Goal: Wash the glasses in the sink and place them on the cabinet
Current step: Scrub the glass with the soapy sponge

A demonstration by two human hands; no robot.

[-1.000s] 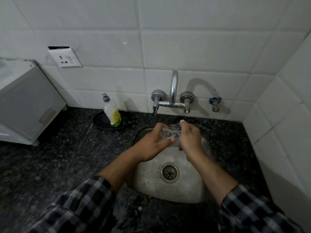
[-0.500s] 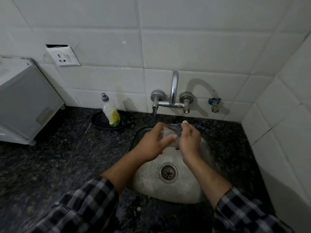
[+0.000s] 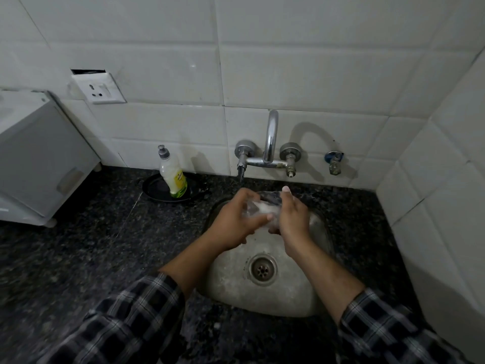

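**Both hands round one clear drinking glass (image 3: 265,206)**

Your left hand (image 3: 233,222) and right hand (image 3: 291,219) each curl fingers around it, over the back half of the round steel sink (image 3: 288,298); a yellow-white soap bottle (image 3: 173,177) stands at the dark speckled counter (image 3: 78,245)'s back edge.

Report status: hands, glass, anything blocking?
Left hand and right hand both grip the glass above the sink. Whitish patch on the glass, likely foam. Nothing in the way; soap bottle stands apart at left.
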